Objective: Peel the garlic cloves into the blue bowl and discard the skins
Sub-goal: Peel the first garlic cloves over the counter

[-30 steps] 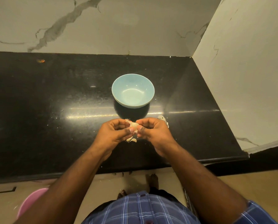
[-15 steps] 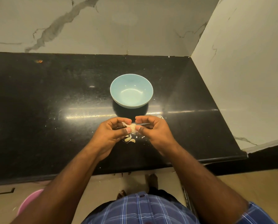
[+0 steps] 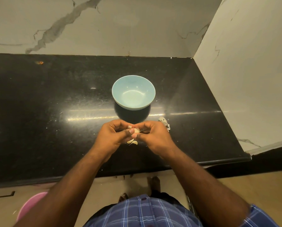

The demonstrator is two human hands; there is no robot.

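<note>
Just in front of the blue bowl (image 3: pixel 133 92), my left hand (image 3: pixel 113 136) and right hand (image 3: pixel 153 136) now pinch the garlic clove (image 3: pixel 136 130) lower, closer together; skin loosening, bowl holds nothing yet.

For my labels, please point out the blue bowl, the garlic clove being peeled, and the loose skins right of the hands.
blue bowl (image 3: pixel 149 89): head view, inner right wall.
garlic clove (image 3: pixel 136 130): head view, exposed middle.
loose skins (image 3: pixel 162 119): head view, largest flake.
</note>
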